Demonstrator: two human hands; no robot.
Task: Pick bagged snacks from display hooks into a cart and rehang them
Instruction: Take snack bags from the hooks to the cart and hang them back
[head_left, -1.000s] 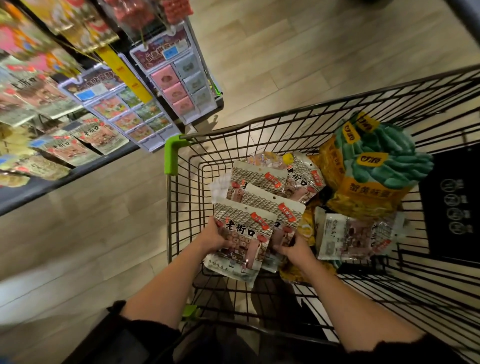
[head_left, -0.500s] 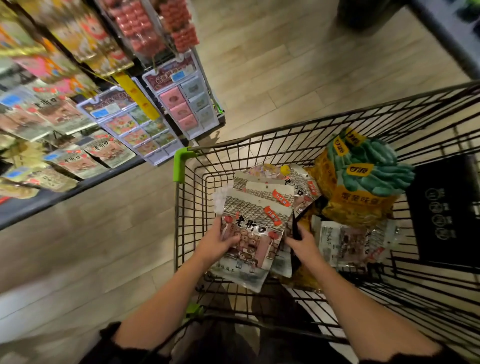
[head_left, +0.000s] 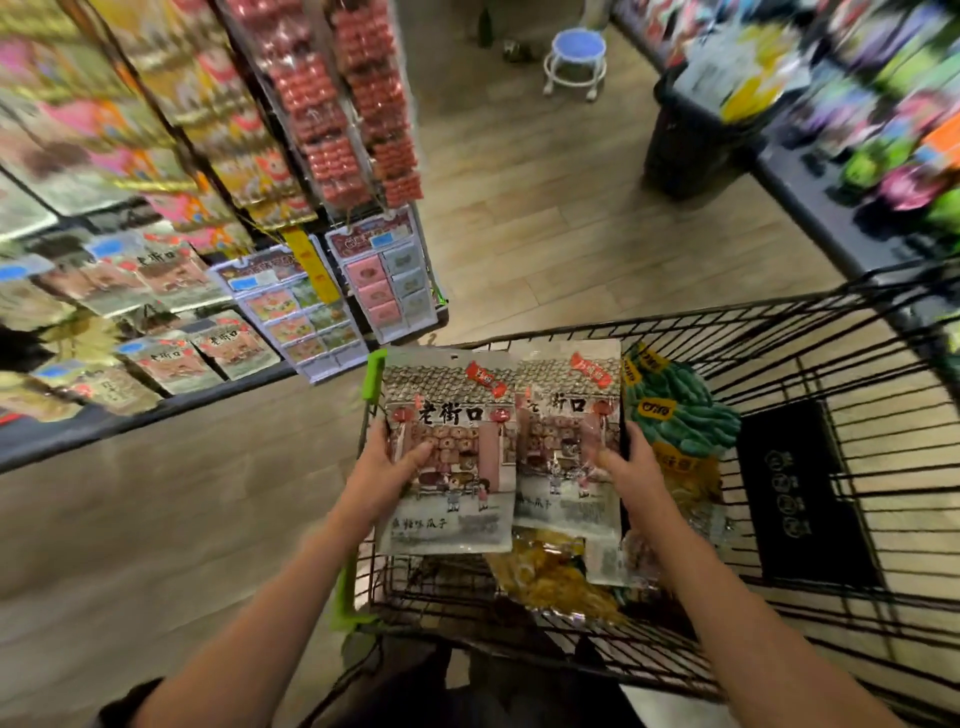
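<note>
Your left hand (head_left: 387, 470) gripped a grey snack bag (head_left: 449, 452) by its left edge, thumb across the printed front, the other fingers hidden behind it. Your right hand (head_left: 631, 470) gripped a second bag (head_left: 569, 441) of the same print by its right edge, thumb likewise on the front. Both bags were held upright and side by side above the cart (head_left: 831, 467), their inner edges touching or slightly overlapping; which lay in front could not be told. The first bag showed a hang hole at its top edge. Inside the cart, a green-and-yellow bag (head_left: 675, 415) lay just right of the second bag, and a yellow bag (head_left: 550, 577) lay below the two held bags. A dark panel (head_left: 800, 493) stood against the cart's right side. To the left, a display rack (head_left: 218, 291) carried hanging bags, some with the same print (head_left: 166, 270). A blue stool (head_left: 576, 57) stood on the floor far ahead. The outer parts of the view were blurred.
</note>
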